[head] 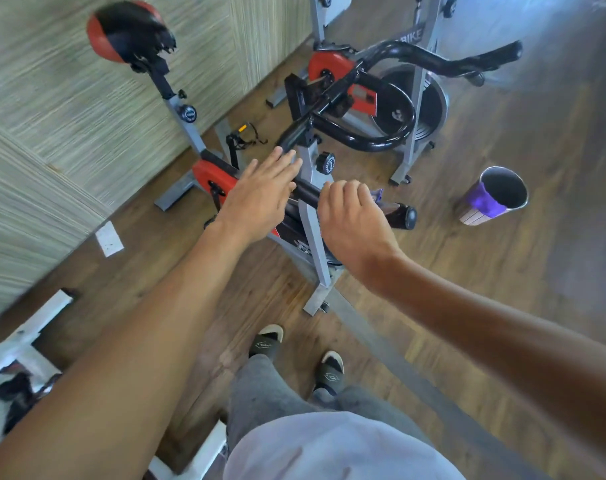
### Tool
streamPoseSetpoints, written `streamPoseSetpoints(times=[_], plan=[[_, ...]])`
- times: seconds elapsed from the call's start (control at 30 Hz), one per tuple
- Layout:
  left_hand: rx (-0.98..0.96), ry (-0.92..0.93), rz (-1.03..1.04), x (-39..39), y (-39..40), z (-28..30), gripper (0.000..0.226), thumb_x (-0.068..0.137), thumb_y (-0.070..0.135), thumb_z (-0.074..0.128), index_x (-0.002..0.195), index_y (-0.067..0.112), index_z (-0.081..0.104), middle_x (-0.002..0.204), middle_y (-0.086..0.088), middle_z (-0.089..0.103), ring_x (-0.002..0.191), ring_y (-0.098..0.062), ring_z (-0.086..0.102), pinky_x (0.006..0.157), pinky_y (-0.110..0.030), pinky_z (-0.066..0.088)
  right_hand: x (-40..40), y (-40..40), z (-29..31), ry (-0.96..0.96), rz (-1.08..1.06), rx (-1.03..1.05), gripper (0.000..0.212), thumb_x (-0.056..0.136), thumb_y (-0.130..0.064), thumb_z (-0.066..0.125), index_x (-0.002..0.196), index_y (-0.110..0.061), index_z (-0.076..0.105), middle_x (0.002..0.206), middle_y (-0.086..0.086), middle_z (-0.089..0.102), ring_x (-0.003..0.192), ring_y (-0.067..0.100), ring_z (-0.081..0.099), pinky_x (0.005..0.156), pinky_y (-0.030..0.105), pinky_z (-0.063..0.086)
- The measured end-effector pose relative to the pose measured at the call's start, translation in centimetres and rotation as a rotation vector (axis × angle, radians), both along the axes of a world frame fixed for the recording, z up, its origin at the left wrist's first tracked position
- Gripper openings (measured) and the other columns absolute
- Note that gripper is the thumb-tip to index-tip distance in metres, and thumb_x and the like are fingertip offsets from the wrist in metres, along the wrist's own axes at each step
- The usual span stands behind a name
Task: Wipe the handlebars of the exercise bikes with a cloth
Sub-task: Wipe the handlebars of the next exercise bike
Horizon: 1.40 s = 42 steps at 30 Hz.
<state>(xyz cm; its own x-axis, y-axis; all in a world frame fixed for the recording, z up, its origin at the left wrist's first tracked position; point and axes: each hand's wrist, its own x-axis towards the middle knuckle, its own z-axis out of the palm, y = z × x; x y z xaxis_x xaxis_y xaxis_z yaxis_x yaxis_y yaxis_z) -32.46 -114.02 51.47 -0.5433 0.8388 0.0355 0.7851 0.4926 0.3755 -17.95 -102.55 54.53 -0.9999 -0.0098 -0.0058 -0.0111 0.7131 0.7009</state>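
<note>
The near exercise bike's black handlebar (pixel 400 214) runs under both hands, and its looped part (pixel 403 112) curves beyond them. My right hand (pixel 350 216) is curled over the right grip, with a small piece of purple cloth (pixel 377 194) peeking out past the fingers. Hovering flat over the bar's left part is my left hand (pixel 260 195), fingers spread, holding nothing. A second bike stands behind, and its black handlebar (pixel 440 60) reaches to the right.
A metal bin (pixel 513 206) with another purple cloth (pixel 483 202) draped on its rim stands on the wooden floor at right. The red and black saddle (pixel 128 29) is at upper left by the wall. A white frame (pixel 28 330) is at lower left. My sandalled feet (pixel 294 355) stand below the bike.
</note>
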Motion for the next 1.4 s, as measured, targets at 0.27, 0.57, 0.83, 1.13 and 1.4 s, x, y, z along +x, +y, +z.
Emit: streamPoseSetpoints(times=[0.27,0.57,0.83,1.13,1.4], plan=[[0.072,-0.145,-0.015,-2.2,-1.8,-0.4,0.072,0.103,-0.002,0.039,0.162,0.019,0.004,0.169,0.009,-0.008,0.154,-0.013,0.019,0.121,-0.039,0.034,-1.8,1.0,-2.9,0.104,-0.039,-0.071,0.029,0.106,-0.013,0.038,0.121,0.004,0.055,0.093,0.014,0.062,0.078,0.027,0.061,0.068,0.033,0.052],[0.091,-0.270,0.149,-4.0,-4.0,-0.7,0.084,0.092,-0.019,0.039,0.161,0.019,0.009,0.169,0.011,0.003,0.154,-0.003,0.008,0.126,-0.038,0.023,-8.8,-1.7,-3.9,0.268,-0.209,-0.439,0.063,0.102,-0.045,0.056,0.136,0.007,0.048,0.109,0.017,0.064,0.092,0.025,0.066,0.078,0.033,0.056],[0.141,-0.327,0.145,-4.6,-3.8,-0.1,0.084,0.092,-0.020,0.040,0.162,0.019,0.014,0.168,0.011,0.011,0.153,0.000,0.011,0.127,-0.032,0.019,-6.5,-1.6,-4.1,0.265,-0.250,-0.187,0.041,0.112,-0.020,0.027,0.127,0.006,0.055,0.096,0.014,0.065,0.081,0.025,0.064,0.069,0.033,0.054],[0.176,-0.316,0.078,-5.1,-2.5,0.0,0.064,0.102,-0.006,0.040,0.160,0.018,0.025,0.167,0.009,0.018,0.153,-0.004,0.016,0.126,-0.036,0.023,-6.9,-1.1,-3.0,0.209,-0.238,-0.267,0.055,0.099,-0.039,0.060,0.129,0.006,0.057,0.100,0.015,0.068,0.083,0.024,0.069,0.070,0.029,0.057],[0.116,-0.098,-0.185,-6.8,-1.0,-0.8,0.049,0.109,0.025,0.041,0.157,0.023,0.034,0.167,0.003,0.022,0.154,-0.015,0.018,0.120,-0.049,0.033,-5.1,0.4,-3.6,0.151,-0.128,-0.079,0.046,0.106,-0.037,0.043,0.121,0.004,0.058,0.088,0.010,0.062,0.072,0.022,0.063,0.062,0.030,0.054]])
